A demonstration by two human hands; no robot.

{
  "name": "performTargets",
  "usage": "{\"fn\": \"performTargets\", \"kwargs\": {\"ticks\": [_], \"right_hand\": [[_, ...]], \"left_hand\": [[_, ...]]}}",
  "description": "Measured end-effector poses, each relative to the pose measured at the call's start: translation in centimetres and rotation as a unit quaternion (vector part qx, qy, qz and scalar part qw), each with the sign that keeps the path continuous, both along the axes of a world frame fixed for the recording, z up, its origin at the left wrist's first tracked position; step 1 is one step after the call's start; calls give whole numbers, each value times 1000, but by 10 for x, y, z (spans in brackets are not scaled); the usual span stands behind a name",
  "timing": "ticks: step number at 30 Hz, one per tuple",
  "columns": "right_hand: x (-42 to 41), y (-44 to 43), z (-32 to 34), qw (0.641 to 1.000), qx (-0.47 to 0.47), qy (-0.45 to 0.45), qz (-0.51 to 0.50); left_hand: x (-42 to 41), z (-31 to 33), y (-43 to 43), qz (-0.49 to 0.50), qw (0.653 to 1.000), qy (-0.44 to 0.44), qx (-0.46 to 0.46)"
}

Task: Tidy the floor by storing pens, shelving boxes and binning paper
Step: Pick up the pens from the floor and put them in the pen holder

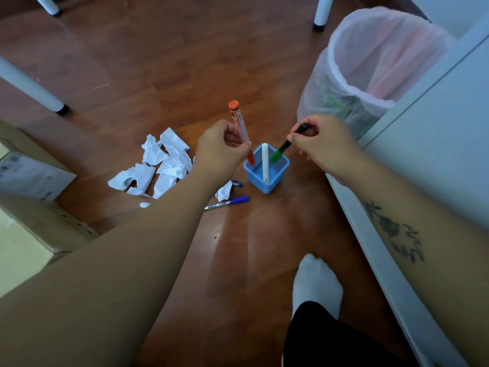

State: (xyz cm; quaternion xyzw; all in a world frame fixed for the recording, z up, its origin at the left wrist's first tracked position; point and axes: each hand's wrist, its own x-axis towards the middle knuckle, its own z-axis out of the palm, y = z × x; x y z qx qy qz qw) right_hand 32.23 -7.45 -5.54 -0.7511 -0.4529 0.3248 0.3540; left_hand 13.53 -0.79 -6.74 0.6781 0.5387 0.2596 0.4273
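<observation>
Pens first: blue pen cup [266,178] on the floor sits right under both hands. Left hand [221,152] pinches an orange marker [241,129] nearly upright at its left rim, right hand [321,143] pinches a green-capped marker [281,151] slanting in (white pen [265,161] already inside). Blue marker [229,203] and crumpled paper [156,165] lie left.

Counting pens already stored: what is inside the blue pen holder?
The blue pen holder has a white pen standing inside, with orange and green marker tips entering. Its near wall hides the bottom.
</observation>
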Motion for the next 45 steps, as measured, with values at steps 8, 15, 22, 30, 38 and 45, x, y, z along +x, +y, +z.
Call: {"fn": "performTargets", "kwargs": {"ticks": [8, 15, 22, 30, 38, 45], "right_hand": [[-14, 7, -27, 995, -61, -74, 13], [-16, 20, -33, 995, -73, -69, -6], [-31, 21, -33, 996, -34, -77, -28], [-95, 17, -57, 996, -78, 6, 51], [-125, 12, -103, 939, -156, -213, 219], [-141, 23, -103, 897, -193, -319, 238]], "left_hand": [[12, -31, -7, -23, 998, 59, -19], [9, -39, 7, -14, 997, 75, -25], [-21, -36, 11, 2, 995, 90, -30], [-74, -60, -16, 0, 984, 167, -55], [-116, -91, -28, -53, 970, 231, -56], [-109, -115, -30, -150, 938, 311, -31]]}}
